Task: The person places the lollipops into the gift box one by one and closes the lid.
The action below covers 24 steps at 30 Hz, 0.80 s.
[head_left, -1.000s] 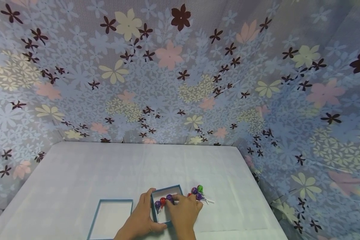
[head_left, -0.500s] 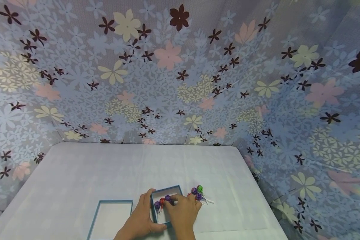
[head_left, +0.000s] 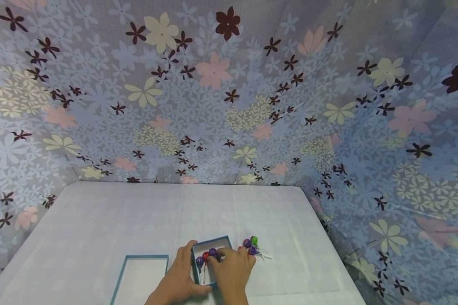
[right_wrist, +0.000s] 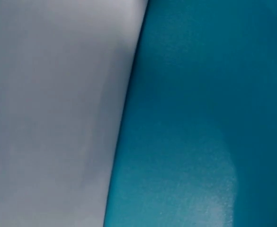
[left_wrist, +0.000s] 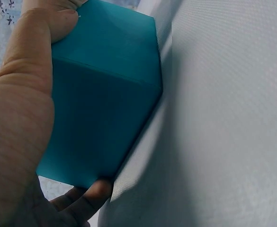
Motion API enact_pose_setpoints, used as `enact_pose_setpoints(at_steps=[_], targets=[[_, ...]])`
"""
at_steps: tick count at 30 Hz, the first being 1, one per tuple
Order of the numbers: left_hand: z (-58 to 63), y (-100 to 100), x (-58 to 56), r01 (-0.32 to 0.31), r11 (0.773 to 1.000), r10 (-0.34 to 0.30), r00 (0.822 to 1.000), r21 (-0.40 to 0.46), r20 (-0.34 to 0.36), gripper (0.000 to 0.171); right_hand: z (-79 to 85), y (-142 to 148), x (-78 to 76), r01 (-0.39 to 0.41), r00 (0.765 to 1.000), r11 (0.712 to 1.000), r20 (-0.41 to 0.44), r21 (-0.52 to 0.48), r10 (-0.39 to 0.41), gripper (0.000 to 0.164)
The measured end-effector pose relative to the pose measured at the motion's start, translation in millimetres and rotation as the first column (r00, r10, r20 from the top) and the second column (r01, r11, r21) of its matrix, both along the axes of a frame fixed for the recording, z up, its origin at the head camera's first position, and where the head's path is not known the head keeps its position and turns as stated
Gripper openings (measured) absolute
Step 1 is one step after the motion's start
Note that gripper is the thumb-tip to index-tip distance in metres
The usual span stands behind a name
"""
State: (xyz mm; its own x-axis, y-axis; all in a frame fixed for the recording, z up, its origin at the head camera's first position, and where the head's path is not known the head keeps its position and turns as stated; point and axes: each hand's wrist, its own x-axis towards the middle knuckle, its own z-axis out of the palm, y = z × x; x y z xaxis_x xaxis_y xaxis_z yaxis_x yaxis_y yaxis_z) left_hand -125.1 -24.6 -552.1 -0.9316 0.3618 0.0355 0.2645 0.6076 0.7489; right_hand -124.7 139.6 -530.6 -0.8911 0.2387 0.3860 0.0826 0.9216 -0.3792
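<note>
A teal box [head_left: 213,242] with a white inside stands uncovered on the table. My left hand [head_left: 178,273] grips its left side; in the left wrist view the thumb and fingers span the box's teal walls [left_wrist: 100,109]. Inside lie a purple lollipop [head_left: 200,261] and a red lollipop [head_left: 205,256], sticks toward me. Reaching in over the right wall, my right hand [head_left: 234,271] pinches another purple lollipop [head_left: 212,252] by its head, beside the red one. Its stick is hidden by the hand. The right wrist view is filled mostly by the box's outer wall [right_wrist: 195,118].
Right of the box, several loose lollipops [head_left: 253,250] lie in a cluster, one of them green, partly behind my right hand. A shallow teal-rimmed lid [head_left: 146,256] lies to the left, white inside. A flowered curtain [head_left: 213,127] hangs behind the white-covered table [head_left: 175,212].
The purple lollipop in my right fingers has shifted slightly left, closer to the red one. My left hand keeps its grip on the box.
</note>
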Motion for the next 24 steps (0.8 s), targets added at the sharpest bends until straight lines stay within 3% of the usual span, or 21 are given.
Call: enact_pose_setpoints(at_steps=[24], targets=[[-1.0,-1.2,-1.2,0.005,1.0,-0.005,1.0,-0.024,-0.027,0.131,3.8,1.1,1.4,-0.021,1.0,1.0,0.001,0.003,0.021,0.034]])
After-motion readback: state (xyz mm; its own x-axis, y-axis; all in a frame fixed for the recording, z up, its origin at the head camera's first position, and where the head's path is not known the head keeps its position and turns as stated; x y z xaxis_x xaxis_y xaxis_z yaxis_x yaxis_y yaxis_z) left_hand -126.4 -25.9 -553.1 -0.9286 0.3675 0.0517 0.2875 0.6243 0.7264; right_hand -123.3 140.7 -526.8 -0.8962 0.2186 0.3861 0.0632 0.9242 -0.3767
